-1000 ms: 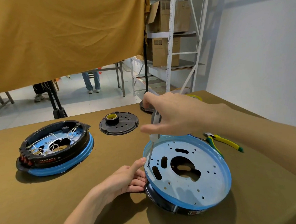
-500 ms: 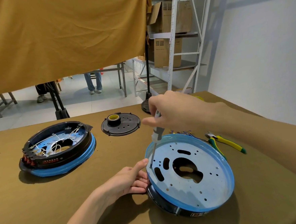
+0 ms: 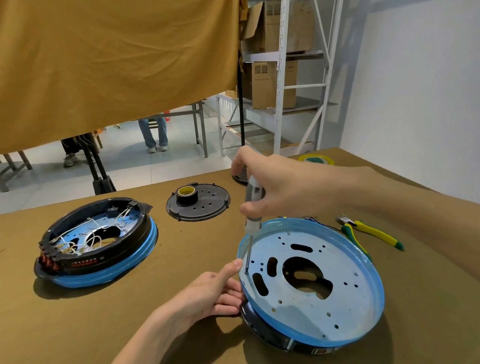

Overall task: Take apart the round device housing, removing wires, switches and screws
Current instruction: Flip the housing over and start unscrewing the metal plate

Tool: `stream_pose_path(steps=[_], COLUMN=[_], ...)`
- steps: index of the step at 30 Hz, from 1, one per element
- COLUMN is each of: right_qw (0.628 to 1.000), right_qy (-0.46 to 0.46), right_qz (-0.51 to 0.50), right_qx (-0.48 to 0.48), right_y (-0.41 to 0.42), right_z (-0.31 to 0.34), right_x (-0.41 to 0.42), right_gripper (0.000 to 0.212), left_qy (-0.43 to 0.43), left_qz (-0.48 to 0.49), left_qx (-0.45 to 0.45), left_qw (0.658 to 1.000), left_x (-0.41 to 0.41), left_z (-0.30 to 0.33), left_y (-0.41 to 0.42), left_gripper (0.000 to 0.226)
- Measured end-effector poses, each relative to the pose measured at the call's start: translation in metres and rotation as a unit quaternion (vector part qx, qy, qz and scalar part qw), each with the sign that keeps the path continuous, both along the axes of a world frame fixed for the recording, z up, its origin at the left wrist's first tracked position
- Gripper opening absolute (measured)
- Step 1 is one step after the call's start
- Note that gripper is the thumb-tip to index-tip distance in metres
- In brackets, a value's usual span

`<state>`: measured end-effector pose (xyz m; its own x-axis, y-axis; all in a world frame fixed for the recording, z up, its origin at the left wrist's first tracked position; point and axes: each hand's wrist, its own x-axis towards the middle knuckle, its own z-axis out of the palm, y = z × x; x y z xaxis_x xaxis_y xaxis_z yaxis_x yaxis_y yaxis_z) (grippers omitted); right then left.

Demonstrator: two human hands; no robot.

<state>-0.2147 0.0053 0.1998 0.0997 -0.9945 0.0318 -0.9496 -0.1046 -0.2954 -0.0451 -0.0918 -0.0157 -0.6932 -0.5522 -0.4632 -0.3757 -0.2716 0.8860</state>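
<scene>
Gripping a screwdriver (image 3: 251, 209) with a translucent grey-and-clear handle, the person's right hand (image 3: 279, 187) curls its fingers around the tool and holds it nearly upright, the thin metal shaft angled down so that its tip meets a small screw (image 3: 246, 273) at the left edge of the round device housing (image 3: 311, 285). The housing sits near the front right of the table (image 3: 100, 319), tilted toward the camera, its flat pale metal plate pierced by round holes, oblong slots and a large irregular central opening, ringed by a smooth blue rim over a glossy black body; a small label on the lower black wall is too small to read. The left hand (image 3: 209, 294) steadies the housing from the left, thumb stretched up against the blue rim and fingers curled against the black side beneath it. A second housing (image 3: 95, 243), well apart on the left, lies open with looping white wires, a row of red switches and a strip of red writing that cannot be made out. Between them, farther back, a black perforated disc (image 3: 199, 203) carries a roll of yellow-cored black tape (image 3: 186, 194). Yellow-and-green handled pliers (image 3: 370, 233) lie just right of the housing, beside a tuft of thin blue wires (image 3: 312, 218). The table is covered in matte olive-brown cloth, and a mustard fabric curtain (image 3: 97, 64) hangs behind it.
</scene>
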Motion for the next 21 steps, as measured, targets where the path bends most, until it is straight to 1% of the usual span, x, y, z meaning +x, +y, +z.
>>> stream_pose_path(steps=[1, 2, 3, 4, 5, 6, 7, 8, 9, 11, 12, 13, 15, 17, 19, 20, 21], right_qw=[0.998, 0.996, 0.995, 0.997, 1.000, 0.998, 0.988, 0.981, 0.982, 0.997, 0.999, 0.999, 1.000, 0.999, 0.991, 0.988, 0.989], right_qy=[-0.043, -0.065, -0.071, -0.055, -0.015, 0.054, 0.124, 0.160, 0.154, 0.055, 0.009, -0.016, -0.007, 0.043, 0.112, 0.128, 0.118], right_qz=[0.015, 0.026, 0.031, 0.023, 0.003, -0.021, -0.044, -0.060, -0.067, -0.054, -0.039, -0.020, 0.004, -0.018, -0.060, -0.064, -0.056], right_qx=[0.039, 0.062, 0.066, 0.048, 0.010, -0.040, -0.079, -0.096, -0.088, -0.023, 0.008, 0.025, 0.029, -0.004, -0.050, -0.063, -0.063], right_y=[0.002, 0.004, 0.004, 0.004, 0.003, 0.002, 0.001, 0.000, -0.001, -0.002, -0.002, -0.001, 0.001, 0.001, -0.002, -0.003, -0.004], right_z=[0.003, 0.004, 0.003, 0.001, -0.002, -0.003, -0.005, -0.006, -0.006, -0.003, 0.000, 0.004, 0.007, 0.003, -0.002, -0.005, -0.005], right_x=[-0.001, -0.001, 0.000, 0.000, 0.001, 0.002, 0.002, 0.002, 0.001, -0.003, -0.004, -0.005, -0.006, -0.003, 0.000, 0.000, -0.001], right_gripper=[0.051, 0.057, 0.059, 0.059, 0.056, 0.054, 0.053, 0.052, 0.048, 0.040, 0.040, 0.043, 0.044, 0.037, 0.043, 0.043, 0.038], left_qy=[-0.003, -0.005, -0.006, -0.006, -0.006, -0.005, -0.003, -0.002, -0.002, -0.005, -0.007, -0.009, -0.011, -0.010, -0.010, -0.010, -0.010], left_qz=[0.004, 0.007, 0.008, 0.007, 0.005, 0.003, 0.003, 0.002, 0.001, -0.003, -0.005, -0.006, -0.006, -0.008, -0.010, -0.011, -0.012], left_qx=[-0.002, -0.001, 0.001, 0.001, 0.002, 0.002, 0.002, 0.003, 0.004, 0.001, -0.002, -0.004, -0.005, -0.004, -0.004, -0.005, -0.006], left_qw=[1.000, 1.000, 1.000, 1.000, 1.000, 1.000, 1.000, 1.000, 1.000, 1.000, 1.000, 1.000, 1.000, 1.000, 1.000, 1.000, 1.000], left_x=[0.000, -0.001, -0.001, -0.001, -0.001, 0.000, 0.000, 0.000, 0.001, 0.001, 0.001, 0.001, 0.000, 0.000, 0.001, 0.001, 0.001], left_z=[0.000, 0.000, -0.001, 0.000, 0.000, 0.000, 0.000, 0.000, -0.001, -0.001, -0.001, -0.002, -0.003, -0.003, -0.003, -0.002, -0.002], left_y=[0.000, 0.000, -0.001, -0.001, 0.000, 0.000, -0.001, -0.001, -0.001, -0.002, -0.003, -0.003, -0.004, -0.004, -0.004, -0.004, -0.004], left_gripper=[0.094, 0.094, 0.094, 0.093, 0.092, 0.093, 0.094, 0.096, 0.098, 0.104, 0.107, 0.108, 0.107, 0.105, 0.106, 0.107, 0.109])
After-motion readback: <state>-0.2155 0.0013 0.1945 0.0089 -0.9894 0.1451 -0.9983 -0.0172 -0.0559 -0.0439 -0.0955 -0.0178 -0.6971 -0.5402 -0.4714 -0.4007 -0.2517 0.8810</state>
